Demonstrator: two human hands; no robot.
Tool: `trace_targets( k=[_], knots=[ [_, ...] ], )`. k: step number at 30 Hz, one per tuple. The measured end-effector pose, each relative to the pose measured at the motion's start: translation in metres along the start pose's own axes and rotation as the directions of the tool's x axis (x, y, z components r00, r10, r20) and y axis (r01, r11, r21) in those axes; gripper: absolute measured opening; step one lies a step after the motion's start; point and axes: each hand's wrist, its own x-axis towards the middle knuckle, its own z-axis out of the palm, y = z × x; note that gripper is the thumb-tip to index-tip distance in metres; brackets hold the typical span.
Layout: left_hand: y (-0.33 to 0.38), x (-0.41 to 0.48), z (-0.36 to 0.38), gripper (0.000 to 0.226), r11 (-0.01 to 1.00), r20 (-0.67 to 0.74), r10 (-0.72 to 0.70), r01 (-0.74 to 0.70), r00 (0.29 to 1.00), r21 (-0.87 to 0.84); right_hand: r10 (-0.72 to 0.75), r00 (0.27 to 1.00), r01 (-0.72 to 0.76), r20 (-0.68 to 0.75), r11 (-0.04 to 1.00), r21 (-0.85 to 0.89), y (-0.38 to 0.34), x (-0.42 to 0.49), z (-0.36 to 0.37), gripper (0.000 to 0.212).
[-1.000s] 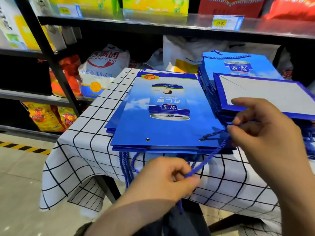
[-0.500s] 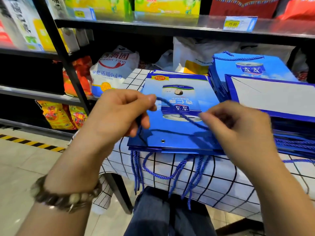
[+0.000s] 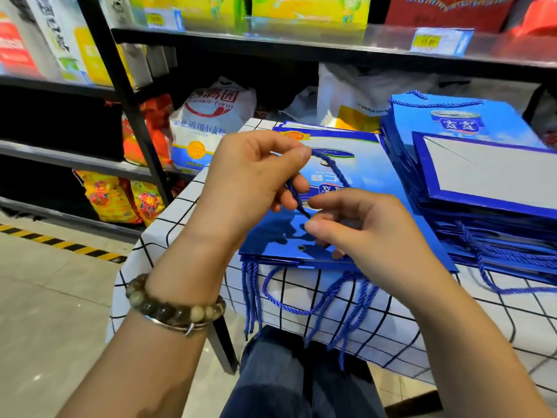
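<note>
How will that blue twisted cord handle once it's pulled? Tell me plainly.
Probably floppy: the blue twisted cord bends in a curve between the left hand and right hand. Likely light, as a fingertip pinch carries it. Its twisted strands may fray or snag at the metal eyelet.

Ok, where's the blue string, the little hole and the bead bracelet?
blue string (image 3: 335,169): head view, its bare middle stretch.
little hole (image 3: 301,248): head view, its metal ring.
bead bracelet (image 3: 165,310): head view, a dark bead.
</note>
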Motion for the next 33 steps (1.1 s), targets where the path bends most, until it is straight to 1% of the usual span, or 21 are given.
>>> trace_targets(
  k=[2, 4, 8, 9, 10, 11, 12, 13, 14, 15, 16, 17, 18, 21, 23, 25, 27, 30, 33],
  knots=[
    [-0.002, -0.001, 0.002, 0.016, 1.0, 0.03, -0.012, 0.011, 0.999, 0.025, -0.016, 1.0, 0.016, -0.012, 1.0, -0.015, -0.002, 0.001, 0.0, 0.016],
    [-0.004, -0.001, 0.004, 0.016, 0.999, 0.051, -0.022, 0.021, 0.998, 0.024, -0.047, 0.999, 0.047, -0.014, 0.998, -0.036, -0.004, 0.003, 0.001, 0.009],
    [-0.004, -0.003, 0.003, 0.01, 0.999, 0.066, -0.036, 0.033, 0.997, 0.035, -0.003, 1.0, 0.003, -0.026, 1.0, -0.007, -0.001, 0.006, 0.001, 0.013],
    [-0.005, -0.004, 0.002, 0.008, 0.998, 0.064, -0.026, 0.022, 0.998, 0.061, 0.011, 1.0, -0.011, -0.013, 1.0, -0.019, -0.001, 0.006, 0.0, 0.015],
    [-0.008, -0.006, 0.0, 0.007, 0.992, 0.058, -0.008, 0.001, 0.998, 0.124, 0.017, 1.0, -0.017, 0.005, 0.999, -0.033, 0.0, 0.007, 0.0, 0.016],
    [-0.011, -0.009, -0.004, 0.008, 0.972, 0.056, 0.015, -0.028, 0.998, 0.235, 0.025, 1.0, -0.024, 0.019, 0.999, -0.048, 0.0, 0.006, -0.001, 0.019],
    [-0.016, -0.012, -0.009, 0.01, 0.919, 0.059, 0.044, -0.063, 0.997, 0.389, 0.031, 0.999, -0.03, 0.019, 0.998, -0.055, 0.001, 0.007, -0.001, 0.021],
    [-0.022, -0.017, -0.016, 0.016, 0.824, 0.066, 0.066, -0.091, 0.996, 0.558, 0.041, 0.999, -0.04, 0.013, 0.998, -0.051, 0.001, 0.006, -0.001, 0.022],
    [-0.026, -0.024, -0.022, 0.024, 0.713, 0.084, 0.073, -0.111, 0.994, 0.693, 0.046, 0.999, -0.046, 0.004, 0.998, -0.043, 0.001, 0.007, -0.001, 0.02],
    [-0.029, -0.031, -0.028, 0.034, 0.629, 0.126, 0.063, -0.138, 0.99, 0.765, 0.044, 0.999, -0.045, -0.005, 0.998, -0.044, 0.001, 0.007, -0.001, 0.019],
    [-0.032, -0.037, -0.032, 0.045, 0.587, 0.183, 0.038, -0.17, 0.982, 0.791, 0.032, 0.999, -0.033, -0.015, 0.997, -0.066, 0.002, 0.008, 0.0, 0.018],
    [-0.035, -0.041, -0.035, 0.053, 0.57, 0.232, 0.009, -0.195, 0.973, 0.798, 0.015, 1.0, -0.017, -0.023, 0.994, -0.106, 0.003, 0.008, 0.001, 0.018],
    [-0.037, -0.043, -0.036, 0.056, 0.554, 0.252, -0.013, -0.203, 0.968, 0.807, 0.003, 1.0, -0.007, -0.029, 0.989, -0.148, 0.004, 0.009, 0.002, 0.018],
    [-0.041, -0.042, -0.038, 0.05, 0.519, 0.21, -0.001, -0.179, 0.978, 0.836, 0.002, 1.0, -0.008, -0.028, 0.977, -0.213, 0.006, 0.01, 0.004, 0.02],
    [-0.041, -0.042, -0.037, 0.057, 0.547, 0.186, 0.052, -0.184, 0.981, 0.817, -0.002, 0.999, -0.009, -0.044, 0.971, -0.24, 0.007, 0.009, 0.005, 0.021],
    [-0.041, -0.043, -0.036, 0.06, 0.575, 0.163, 0.087, -0.183, 0.983, 0.797, -0.016, 0.998, 0.001, -0.058, 0.969, -0.248, 0.007, 0.009, 0.006, 0.022],
    [-0.04, -0.044, -0.035, 0.057, 0.589, 0.145, 0.106, -0.18, 0.984, 0.788, -0.032, 0.996, 0.011, -0.078, 0.968, -0.25, 0.006, 0.009, 0.007, 0.024],
    [-0.039, -0.045, -0.034, 0.051, 0.568, 0.146, 0.148, -0.205, 0.978, 0.797, -0.047, 0.993, 0.023, -0.112, 0.978, -0.206, 0.004, 0.011, 0.008, 0.023],
    [-0.04, -0.045, -0.034, 0.051, 0.556, 0.151, 0.152, -0.211, 0.977, 0.804, -0.036, 0.996, 0.021, -0.078, 0.982, -0.185, 0.003, 0.01, 0.01, 0.021]
  ],
)
